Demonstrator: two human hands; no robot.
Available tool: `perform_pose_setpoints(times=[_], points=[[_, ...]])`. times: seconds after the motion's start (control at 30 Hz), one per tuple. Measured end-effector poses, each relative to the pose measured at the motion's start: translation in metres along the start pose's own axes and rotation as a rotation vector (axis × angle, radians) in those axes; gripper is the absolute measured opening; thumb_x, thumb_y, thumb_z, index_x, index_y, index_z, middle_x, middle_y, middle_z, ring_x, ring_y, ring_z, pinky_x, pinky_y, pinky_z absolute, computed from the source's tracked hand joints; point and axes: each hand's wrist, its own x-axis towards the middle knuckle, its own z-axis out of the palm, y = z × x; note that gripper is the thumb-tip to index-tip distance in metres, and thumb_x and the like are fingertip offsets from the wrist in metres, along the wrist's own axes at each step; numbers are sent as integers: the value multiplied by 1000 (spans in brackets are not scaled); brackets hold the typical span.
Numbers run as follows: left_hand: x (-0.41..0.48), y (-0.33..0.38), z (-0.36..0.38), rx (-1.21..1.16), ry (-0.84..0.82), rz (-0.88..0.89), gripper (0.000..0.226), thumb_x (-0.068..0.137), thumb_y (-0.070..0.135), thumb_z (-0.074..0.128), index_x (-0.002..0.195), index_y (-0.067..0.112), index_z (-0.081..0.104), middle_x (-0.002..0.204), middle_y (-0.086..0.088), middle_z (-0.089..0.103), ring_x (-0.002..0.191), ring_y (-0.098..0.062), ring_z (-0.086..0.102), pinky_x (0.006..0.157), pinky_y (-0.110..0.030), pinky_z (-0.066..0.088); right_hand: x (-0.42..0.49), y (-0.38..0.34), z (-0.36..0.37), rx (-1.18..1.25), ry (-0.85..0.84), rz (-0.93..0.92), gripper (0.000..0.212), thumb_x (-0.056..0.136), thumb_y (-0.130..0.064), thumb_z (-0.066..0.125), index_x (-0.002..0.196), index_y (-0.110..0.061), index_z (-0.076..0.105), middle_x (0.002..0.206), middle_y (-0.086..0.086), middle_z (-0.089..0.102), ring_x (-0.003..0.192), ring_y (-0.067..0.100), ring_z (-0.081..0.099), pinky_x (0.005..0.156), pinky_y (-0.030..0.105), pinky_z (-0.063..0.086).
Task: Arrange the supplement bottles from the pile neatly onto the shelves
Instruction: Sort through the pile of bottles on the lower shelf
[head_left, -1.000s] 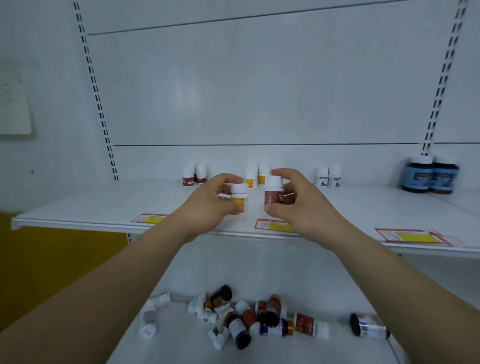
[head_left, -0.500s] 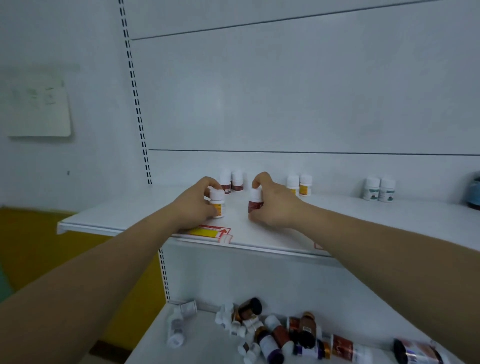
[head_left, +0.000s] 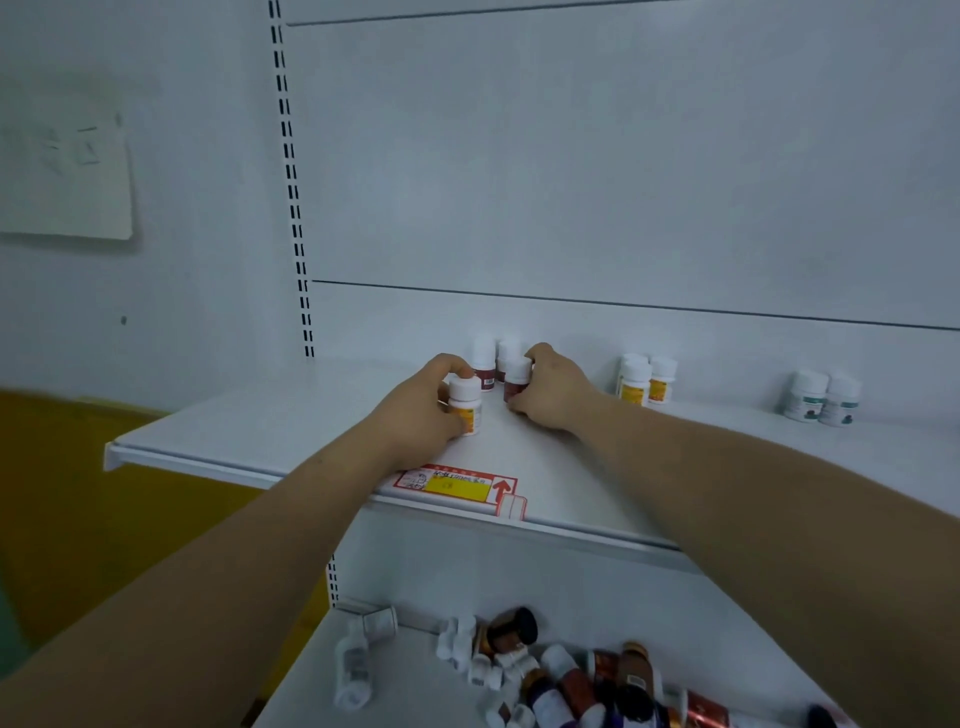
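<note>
White-capped yellow-label bottle (head_left: 466, 402) stood upright at frame centre, gripped by left hand (head_left: 415, 410). Right hand (head_left: 553, 392) clasped red-label bottle (head_left: 516, 381), label mostly hidden. Both rested on white shelf (head_left: 260, 431). Pile (head_left: 550, 670) on lower shelf (head_left: 415, 691), cut off at bottom edge.

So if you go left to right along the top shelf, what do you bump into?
Left hand holding a white-capped yellow-label bottle → right hand holding a white-capped dark-red-label bottle → group of yellow-label white bottles → pair of green-label white bottles.
</note>
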Motion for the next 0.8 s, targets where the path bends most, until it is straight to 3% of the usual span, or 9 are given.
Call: perform_pose_setpoints(times=[0.13, 0.43, 0.6, 0.8], points=[[3, -3, 1, -7, 8, 8, 41, 90, 14, 61, 113, 39, 39, 103, 5, 55, 89, -18, 59, 71, -19, 45, 15, -1, 5, -6, 16, 17, 46, 90, -26, 59, 125, -1, 42, 120, 15, 58, 108, 30, 55, 78, 29, 39], [3, -5, 2, -5, 4, 23, 40, 90, 15, 60, 115, 38, 39, 109, 3, 55, 90, -17, 59, 73, -23, 47, 31, -3, 17, -51, 37, 59, 47, 87, -24, 62, 121, -1, 40, 118, 16, 58, 107, 31, 55, 76, 30, 38], [0, 0, 1, 51, -12, 44, 42, 91, 15, 58, 121, 35, 37, 111, 0, 55, 92, -19, 60, 72, -24, 49, 15, -5, 0, -99, -65, 78, 57, 85, -31, 66, 128, -4, 39, 123, 11, 54, 106, 26, 53, 77, 29, 38], [5, 24, -2, 254, -108, 24, 46, 86, 17, 65, 117, 30, 35, 107, -1, 54, 87, -21, 55, 73, -29, 43, -42, 27, -40, -343, -218, 9, 50, 93, -51, 49, 127, -16, 53, 132, 6, 53, 119, 22, 50, 93, 27, 38]])
